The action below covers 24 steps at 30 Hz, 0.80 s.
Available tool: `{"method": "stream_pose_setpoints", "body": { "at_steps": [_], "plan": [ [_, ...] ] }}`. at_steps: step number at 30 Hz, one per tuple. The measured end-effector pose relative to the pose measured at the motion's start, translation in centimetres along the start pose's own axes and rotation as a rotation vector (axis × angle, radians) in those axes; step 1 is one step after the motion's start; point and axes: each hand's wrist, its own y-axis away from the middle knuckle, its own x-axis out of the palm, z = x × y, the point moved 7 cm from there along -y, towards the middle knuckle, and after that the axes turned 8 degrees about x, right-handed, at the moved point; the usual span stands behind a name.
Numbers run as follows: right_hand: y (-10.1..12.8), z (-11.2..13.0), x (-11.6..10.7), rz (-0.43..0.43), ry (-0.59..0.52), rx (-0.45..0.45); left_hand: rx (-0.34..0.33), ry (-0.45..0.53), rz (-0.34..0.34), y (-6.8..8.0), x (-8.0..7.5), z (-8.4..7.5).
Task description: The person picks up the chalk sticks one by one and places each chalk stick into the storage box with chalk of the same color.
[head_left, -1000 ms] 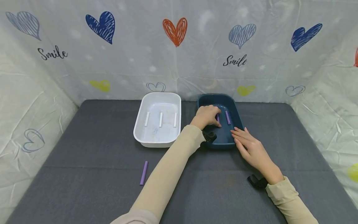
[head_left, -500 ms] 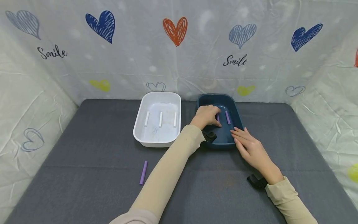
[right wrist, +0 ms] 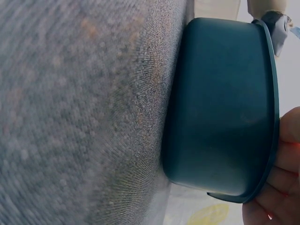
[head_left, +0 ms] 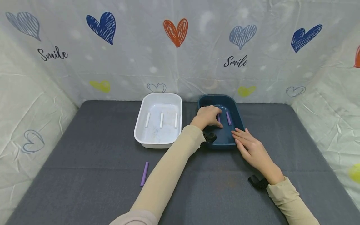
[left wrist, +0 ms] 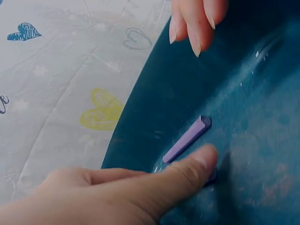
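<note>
Fingers [left wrist: 197, 166] of the left hand [head_left: 207, 116] curling down inside the blue tray [head_left: 233, 107], thumb tip pressing on the near end of a purple stick [left wrist: 187, 138] lying on the tray floor; whether truly pinching it or just touching, cannot tell. Resting beside that, a second purple stick [head_left: 228, 118], nearer the tray's right wall. Steadying the tray's near right rim: right hand [head_left: 251, 148], fingers straight and relaxed, grasping nothing. Lying well left of the blue tray, on the grey worktop [head_left: 84, 156], a third purple stick [head_left: 144, 173]; just left of the tray, a white tray [head_left: 146, 137] holding three white sticks [head_left: 161, 120]. Judging from this: setting a purple stick down among its like. Calling next for letting go cleanly, then reaching for the stray one.
</note>
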Motion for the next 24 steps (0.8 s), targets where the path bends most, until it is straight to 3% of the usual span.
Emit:
{"method": "stream_pose_setpoints", "body": {
  "at_steps": [9,14,24],
  "plan": [
    [0.0,-0.1,0.0,-0.007,0.003,-0.001,0.001,0.043,0.042,0.3,-1.3,-0.2],
    [0.0,-0.1,0.0,-0.004,0.008,0.005,0.022,-0.036,0.059,0.5,-2.2,-0.4],
    [0.1,0.0,0.0,-0.010,0.005,-0.008,0.053,-0.200,0.027,1.8,-4.6,-0.5]
  ]
}}
